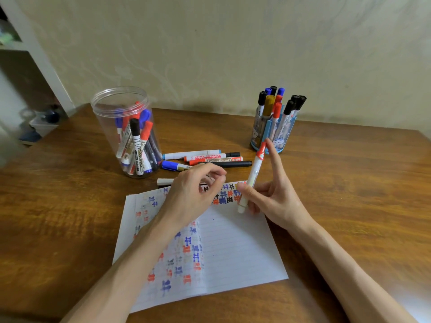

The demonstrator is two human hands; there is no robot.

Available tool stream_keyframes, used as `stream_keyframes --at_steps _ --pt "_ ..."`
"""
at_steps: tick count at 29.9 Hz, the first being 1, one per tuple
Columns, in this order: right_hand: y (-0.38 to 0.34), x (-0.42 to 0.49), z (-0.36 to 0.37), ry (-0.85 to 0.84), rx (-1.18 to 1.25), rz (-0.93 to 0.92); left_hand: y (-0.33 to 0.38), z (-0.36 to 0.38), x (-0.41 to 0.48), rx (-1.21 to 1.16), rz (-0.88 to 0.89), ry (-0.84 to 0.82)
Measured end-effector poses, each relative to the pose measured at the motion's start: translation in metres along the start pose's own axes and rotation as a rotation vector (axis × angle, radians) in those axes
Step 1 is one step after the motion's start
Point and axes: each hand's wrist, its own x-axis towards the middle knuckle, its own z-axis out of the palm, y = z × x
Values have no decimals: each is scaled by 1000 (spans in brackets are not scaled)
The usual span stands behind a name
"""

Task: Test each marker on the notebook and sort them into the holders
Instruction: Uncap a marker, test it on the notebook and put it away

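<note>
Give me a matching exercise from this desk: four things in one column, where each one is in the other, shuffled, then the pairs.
Things
1. red-capped marker
2. clear jar
3. blue holder
4. black marker

Places
A. stands at the back right of the table
B. lies flat on the table, in no hand
C. gripped by the right hand above the notebook
D. stands at the back left of the table

Pairs: 1-C, 2-D, 3-A, 4-B

holders: 2; clear jar (102, 117); blue holder (283, 142) | notebook (233, 248): 1 | loose markers (191, 155): 6 | held marker (253, 176): 1
</note>
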Motion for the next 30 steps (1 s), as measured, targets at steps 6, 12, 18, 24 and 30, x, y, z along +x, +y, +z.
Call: stream_keyframes --at_steps 6,12,18,24,30 --pt "-7 2 17 -146 -92 -186 26 -10 7 -365 -63 -15" --pt "-25 17 35 -200 -82 -258 32 -40 10 -421 -28 114" --pt "-24 47 59 -54 -171 -169 30 -101 16 -308 111 358" --pt "-18 60 84 22 -221 -113 24 -170 31 -216 162 505" --pt "-16 67 85 17 -243 -90 15 -206 45 -146 291 696"
